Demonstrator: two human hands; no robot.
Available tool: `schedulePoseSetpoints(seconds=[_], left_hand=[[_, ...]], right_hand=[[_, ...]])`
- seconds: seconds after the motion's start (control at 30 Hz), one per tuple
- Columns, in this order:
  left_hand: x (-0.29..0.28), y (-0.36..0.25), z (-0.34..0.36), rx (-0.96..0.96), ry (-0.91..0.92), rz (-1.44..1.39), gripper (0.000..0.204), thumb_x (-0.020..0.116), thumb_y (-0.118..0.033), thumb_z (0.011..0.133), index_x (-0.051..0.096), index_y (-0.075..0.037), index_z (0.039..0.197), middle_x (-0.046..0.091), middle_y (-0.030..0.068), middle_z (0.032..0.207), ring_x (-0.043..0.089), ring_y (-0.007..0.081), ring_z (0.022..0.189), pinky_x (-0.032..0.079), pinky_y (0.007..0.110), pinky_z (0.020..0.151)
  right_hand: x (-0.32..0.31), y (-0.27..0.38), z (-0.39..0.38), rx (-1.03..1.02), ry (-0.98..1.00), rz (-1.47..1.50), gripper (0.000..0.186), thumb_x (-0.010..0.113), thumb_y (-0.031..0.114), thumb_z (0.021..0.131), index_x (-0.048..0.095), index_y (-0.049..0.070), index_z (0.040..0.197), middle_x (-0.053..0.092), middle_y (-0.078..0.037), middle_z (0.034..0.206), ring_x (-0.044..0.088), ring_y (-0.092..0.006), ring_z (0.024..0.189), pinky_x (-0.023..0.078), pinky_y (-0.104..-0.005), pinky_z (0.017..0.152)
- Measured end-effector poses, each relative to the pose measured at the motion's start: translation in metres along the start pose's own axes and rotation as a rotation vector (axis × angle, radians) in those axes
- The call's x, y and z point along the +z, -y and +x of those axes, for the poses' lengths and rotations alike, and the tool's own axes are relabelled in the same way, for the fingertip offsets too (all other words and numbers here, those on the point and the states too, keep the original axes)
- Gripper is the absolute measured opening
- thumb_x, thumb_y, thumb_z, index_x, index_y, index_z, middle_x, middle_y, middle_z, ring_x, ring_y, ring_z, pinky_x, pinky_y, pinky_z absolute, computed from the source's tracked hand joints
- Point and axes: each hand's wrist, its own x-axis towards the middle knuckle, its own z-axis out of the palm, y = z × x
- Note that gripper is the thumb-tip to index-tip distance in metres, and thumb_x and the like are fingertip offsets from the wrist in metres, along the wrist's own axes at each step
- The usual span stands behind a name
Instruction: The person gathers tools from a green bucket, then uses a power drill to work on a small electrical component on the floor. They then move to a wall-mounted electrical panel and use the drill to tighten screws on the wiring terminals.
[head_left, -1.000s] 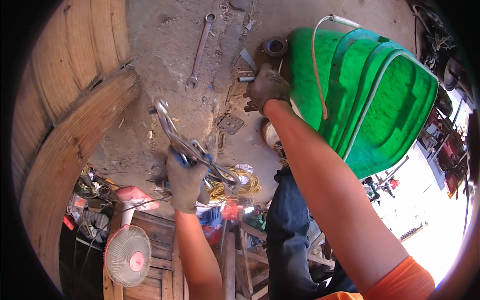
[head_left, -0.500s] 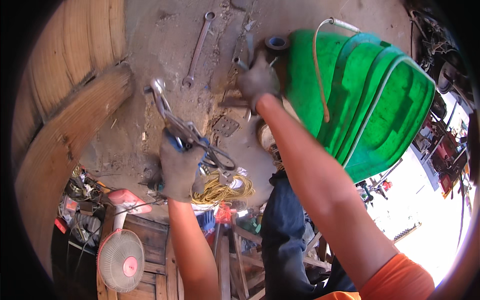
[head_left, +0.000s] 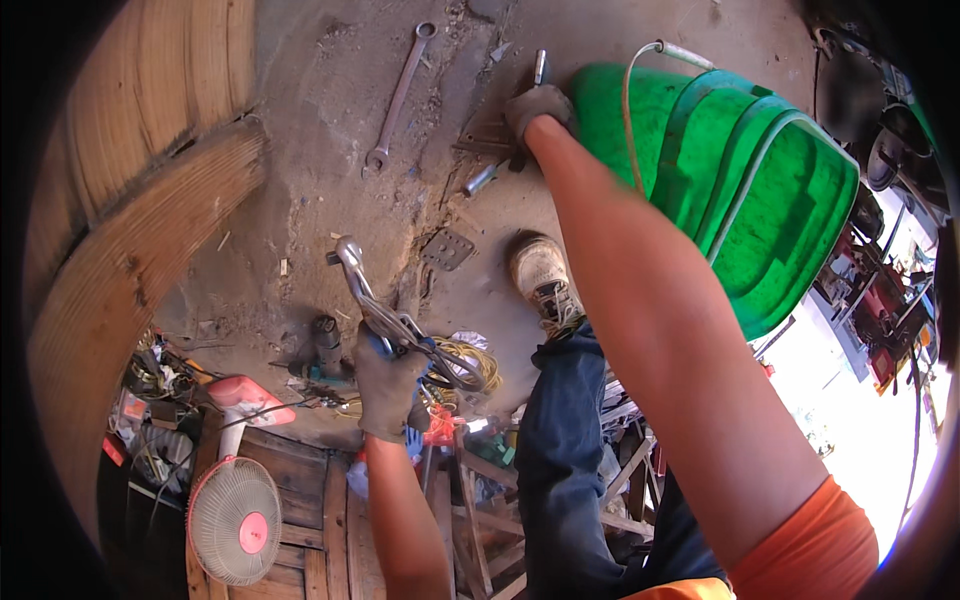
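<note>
My left hand (head_left: 388, 390), in a grey glove, is closed around a bundle of metal hand tools (head_left: 362, 275). A rounded silver head sticks out at the bundle's far end, and dark looped handles show at its near side. My gloved right hand (head_left: 540, 110) is low at the floor against the green bucket (head_left: 690, 170), its fingers curled and mostly hidden. A shiny metal cylinder (head_left: 541, 66) shows just beyond it; whether the hand grips this I cannot tell. Beside that hand lie a socket-like metal cylinder (head_left: 481, 180) and flat dark metal pieces (head_left: 485, 138).
A combination wrench (head_left: 400, 100) and a perforated metal plate (head_left: 448, 250) lie on the dirty floor. My shoe (head_left: 538, 268) is near the middle. A power drill (head_left: 326, 345), yellow cord (head_left: 480, 362) and fan (head_left: 236, 520) are nearer. A curved wooden piece (head_left: 140, 235) stands left.
My right hand has moved a little away from me and to the right, against the bucket. The black ring beside it is out of sight. My left hand has shifted right and nearer with the tools.
</note>
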Motion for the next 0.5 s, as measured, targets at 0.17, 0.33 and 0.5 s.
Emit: schedulePoseSetpoints(seconds=[0.17,0.33,0.5], left_hand=[[-0.006,0.008,-0.018,0.019,-0.072,0.007,0.038,0.071,0.001,0.069,0.054,0.001,0.104,0.059,0.0037,0.090,0.055,0.0116,0.081,0.048,0.027,0.073],[-0.001,-0.027,-0.053,0.055,-0.099,-0.007,0.039,0.071,0.000,0.069,0.055,-0.001,0.105,0.058,0.0040,0.092,0.056,0.0118,0.083,0.048,0.028,0.074],[-0.005,-0.091,-0.113,-0.046,-0.074,-0.077,0.046,0.076,-0.008,0.068,0.055,-0.002,0.109,0.058,0.0025,0.087,0.058,0.0120,0.079,0.051,0.028,0.071]], right_hand=[[-0.001,-0.015,-0.020,-0.114,0.075,0.267,0.045,0.072,0.037,0.069,0.072,-0.001,0.094,0.070,-0.020,0.101,0.069,-0.0317,0.095,0.055,-0.0379,0.081],[-0.016,-0.053,-0.083,0.006,0.218,0.523,0.033,0.068,0.029,0.073,0.073,0.001,0.089,0.071,-0.022,0.091,0.071,-0.0331,0.086,0.056,-0.0405,0.075],[-0.120,-0.139,-0.203,-0.534,0.590,0.664,0.043,0.059,0.028,0.081,0.055,0.002,0.114,0.065,-0.026,0.096,0.063,-0.0411,0.096,0.047,-0.0466,0.089]])
